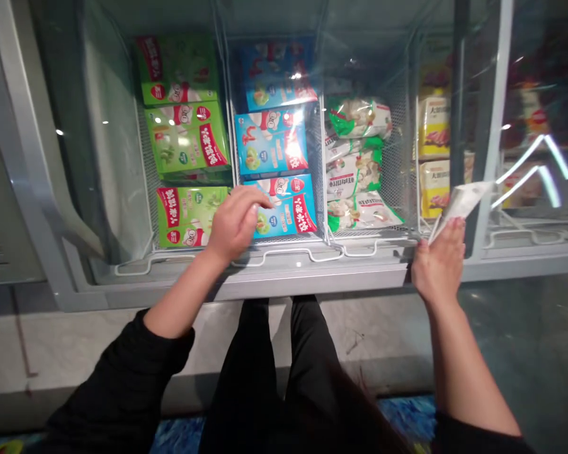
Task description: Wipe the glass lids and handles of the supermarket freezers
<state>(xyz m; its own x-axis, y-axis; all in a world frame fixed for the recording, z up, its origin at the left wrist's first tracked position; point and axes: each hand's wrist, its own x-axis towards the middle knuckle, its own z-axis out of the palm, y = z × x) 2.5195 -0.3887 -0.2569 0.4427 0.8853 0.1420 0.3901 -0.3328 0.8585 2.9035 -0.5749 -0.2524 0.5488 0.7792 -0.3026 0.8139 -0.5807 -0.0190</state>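
Note:
My left hand (236, 221) is over the front of the freezer baskets, between a green packet (189, 211) and a blue packet (288, 208). Its fingers are loosely bent, with the index finger reaching right over the blue packet, and I see nothing held in them. At the right, my right hand (439, 261) is closed on a flat white folded piece (466, 200), paper or cloth, by the freezer's front rim (378, 275). The thumb is on the near side of the piece, and part of it is hidden by the fingers.
Wire dividers split the chest freezer. Behind the front packets lie more green packets (187, 142), blue packets (269, 142) and white-green bags (360, 170). Yellow-white packs (434, 126) stand farther right, beside a sliding glass lid's frame (495, 107). Reflections streak the glass.

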